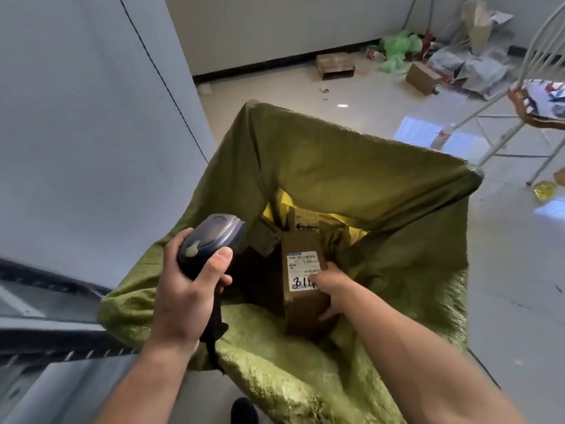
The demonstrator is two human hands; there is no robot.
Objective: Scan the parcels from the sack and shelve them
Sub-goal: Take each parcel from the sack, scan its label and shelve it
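cardboard parcel (301,270) in right hand (328,284)

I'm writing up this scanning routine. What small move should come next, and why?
Probably tilt the scanner down at the label: the right hand grips the box label-up inside the sack, its barcode uncovered, and the left hand holds the scanner just beside it.

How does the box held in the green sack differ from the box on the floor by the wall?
The held box sits inside the green sack, gripped by the right hand; the floor box lies loose by the wall, untouched. The held box shows a white barcode label with handwritten digits; no label is visible on the floor box. The held box looks sealed; the floor box seems open. Both are brown cardboard.
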